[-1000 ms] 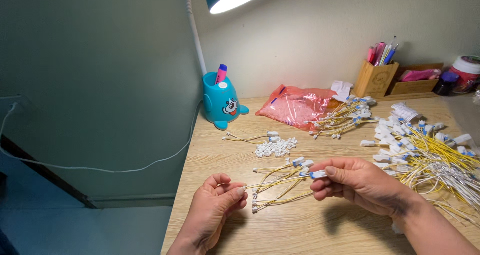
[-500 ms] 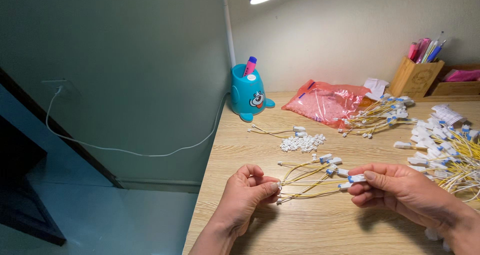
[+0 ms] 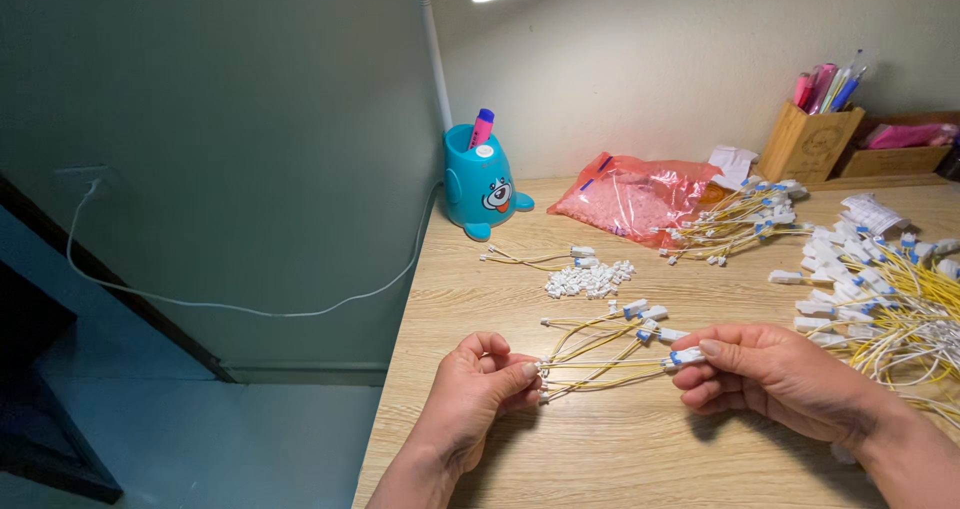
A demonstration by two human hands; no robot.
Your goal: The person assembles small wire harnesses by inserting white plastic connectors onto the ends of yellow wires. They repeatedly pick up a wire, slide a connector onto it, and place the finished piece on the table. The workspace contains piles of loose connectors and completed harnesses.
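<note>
My left hand (image 3: 478, 392) pinches one end of a thin yellow wire (image 3: 600, 365) just above the wooden desk (image 3: 620, 449). My right hand (image 3: 775, 379) grips the other end at its small white and blue connector (image 3: 686, 356). The wire runs nearly straight between both hands. A few more yellow wires with connectors (image 3: 615, 327) lie fanned out right behind it. A small heap of tiny white plugs (image 3: 588, 280) sits farther back.
A large tangle of yellow wires (image 3: 880, 294) covers the desk's right side, another bundle (image 3: 740, 224) lies by a red plastic bag (image 3: 635, 197). A blue pen holder (image 3: 480, 184), a wooden pen box (image 3: 808, 141) and a lamp pole (image 3: 432, 49) stand at the back. The desk's left edge drops to the floor.
The view has shifted left and the hands sit lower right in it. Both hands have drawn apart slightly, pulling the wire straighter between them.
</note>
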